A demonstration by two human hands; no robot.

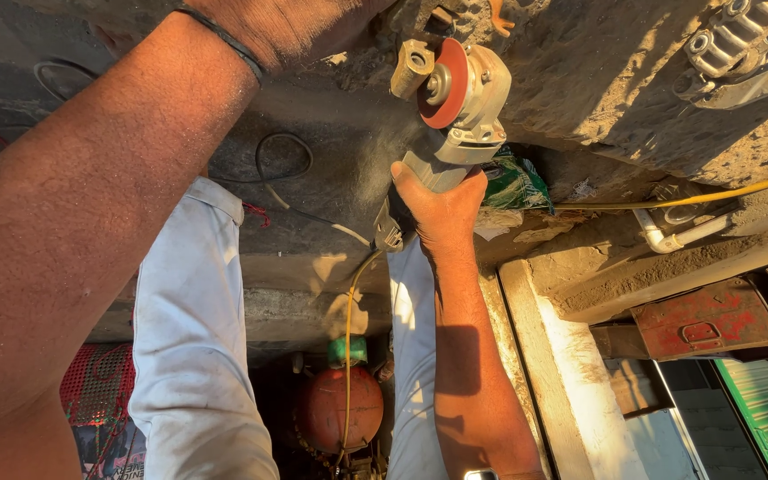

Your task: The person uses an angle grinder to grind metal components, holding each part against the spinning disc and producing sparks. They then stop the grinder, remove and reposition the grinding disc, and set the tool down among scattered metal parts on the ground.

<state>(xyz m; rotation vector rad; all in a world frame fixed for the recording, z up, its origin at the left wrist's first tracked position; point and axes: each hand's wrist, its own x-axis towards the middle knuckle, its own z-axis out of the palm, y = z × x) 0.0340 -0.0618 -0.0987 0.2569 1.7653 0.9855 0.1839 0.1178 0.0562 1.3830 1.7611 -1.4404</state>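
Gripping the grey body of an angle grinder [455,107], the right hand [442,209] sits just below its red disc [448,82]. Beyond the grinder, the left hand [291,27] is cropped; its grasp cannot be told.

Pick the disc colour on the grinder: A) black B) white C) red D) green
C: the grinder, gripped at its body by the right hand, carries a red disc at its head; the left hand is up at the frame's top edge, mostly cut off.
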